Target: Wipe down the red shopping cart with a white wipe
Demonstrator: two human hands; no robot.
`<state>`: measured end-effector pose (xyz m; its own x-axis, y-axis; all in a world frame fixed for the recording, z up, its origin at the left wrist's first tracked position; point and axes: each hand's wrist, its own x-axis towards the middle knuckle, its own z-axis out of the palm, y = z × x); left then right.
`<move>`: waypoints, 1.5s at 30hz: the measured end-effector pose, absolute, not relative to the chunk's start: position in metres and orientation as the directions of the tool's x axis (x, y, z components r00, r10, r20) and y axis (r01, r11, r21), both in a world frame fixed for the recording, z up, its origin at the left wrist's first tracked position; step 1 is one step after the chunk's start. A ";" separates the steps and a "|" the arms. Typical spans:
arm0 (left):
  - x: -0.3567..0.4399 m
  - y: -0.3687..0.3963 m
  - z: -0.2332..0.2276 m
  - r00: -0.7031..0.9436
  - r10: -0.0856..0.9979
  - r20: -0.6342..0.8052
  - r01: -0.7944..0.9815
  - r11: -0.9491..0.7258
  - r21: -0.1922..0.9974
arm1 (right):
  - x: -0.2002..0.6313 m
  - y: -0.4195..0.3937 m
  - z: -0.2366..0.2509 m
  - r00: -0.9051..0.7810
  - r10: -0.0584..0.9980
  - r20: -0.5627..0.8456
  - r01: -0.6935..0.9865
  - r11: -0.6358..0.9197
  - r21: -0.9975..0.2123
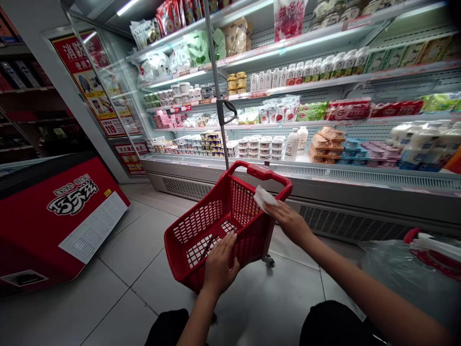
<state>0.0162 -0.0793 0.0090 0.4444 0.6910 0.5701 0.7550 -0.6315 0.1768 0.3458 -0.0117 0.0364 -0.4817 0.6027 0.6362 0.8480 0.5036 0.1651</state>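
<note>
A red plastic rolling shopping basket with perforated walls stands on the floor in front of me. My left hand lies against its near side, fingertips at the rim, fingers straight and thumb apart. In my right hand is a crumpled white cloth, pinched under the fingers beside the near end of the red handle. The cloth appears to touch the basket's upper edge there; the palm side is hidden. A caster shows below the basket.
A lit refrigerated display with dairy goods on several shelves runs behind the basket. A red freezer chest stands at left. A clear plastic container with a red rim is close on my right. My dark-clothed knees are below.
</note>
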 end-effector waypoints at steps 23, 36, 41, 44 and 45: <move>0.049 -0.065 0.008 0.558 0.689 0.464 0.745 -0.662 0.087 | 0.301 -0.018 0.020 -0.568 0.580 0.584 0.766 0.632 0.119; -0.039 -0.092 -0.004 0.481 0.723 0.495 0.853 -0.516 -0.076 | 0.276 -0.027 0.003 -0.494 0.612 0.618 0.790 0.612 0.026; -0.034 -0.090 -0.003 0.446 0.734 0.513 0.865 -0.500 -0.036 | 0.223 -0.053 -0.009 -0.583 0.533 0.613 0.670 0.742 -0.009; -0.047 -0.092 0.000 0.499 0.722 0.479 0.841 -0.536 -0.068 | 0.250 -0.040 0.002 -0.616 0.524 0.588 0.667 0.745 0.034; -0.054 -0.093 0.001 0.518 0.718 0.464 0.833 -0.547 -0.084 | 0.266 -0.033 0.007 -0.605 0.542 0.584 0.692 0.720 0.049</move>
